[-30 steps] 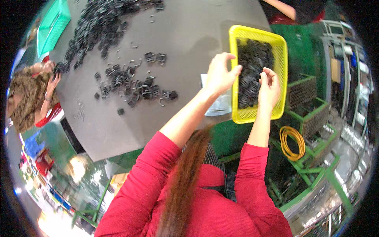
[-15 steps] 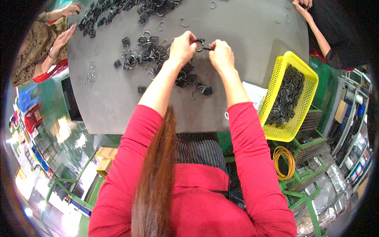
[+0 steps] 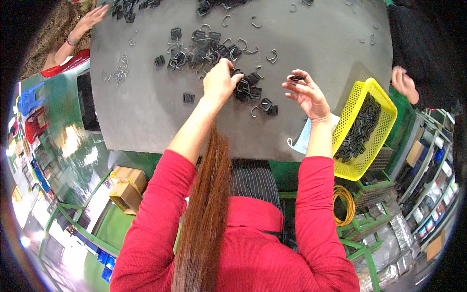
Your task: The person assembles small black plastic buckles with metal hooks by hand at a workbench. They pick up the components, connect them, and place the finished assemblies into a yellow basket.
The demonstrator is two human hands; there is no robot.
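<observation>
My right hand [image 3: 311, 97] is raised over the table, pinching a small black plastic buckle [image 3: 296, 78] at its fingertips, the other fingers loosely bent. My left hand [image 3: 219, 83] reaches into the near side of a loose pile of black buckles [image 3: 206, 51]. Its thumb and forefinger are apart beside the pieces; the other fingers are hidden behind the hand. Many buckles in the pile have bent metal hooks attached. A small cluster of buckles [image 3: 248, 90] lies just right of my left hand, and a single buckle [image 3: 188, 98] lies left of that forearm.
Loose metal hooks [image 3: 121, 68] lie on the grey table [image 3: 146, 117]. A yellow basket [image 3: 367, 163] of black buckles stands at the right edge, beside a light-blue face mask [image 3: 302, 138]. Co-workers' hands show at the far left [image 3: 87, 22] and right [image 3: 404, 85].
My hands have moved apart: the left down to the pile, the right out to the right with a black buckle. The view has shifted, and the right co-worker's hand has come lower.
</observation>
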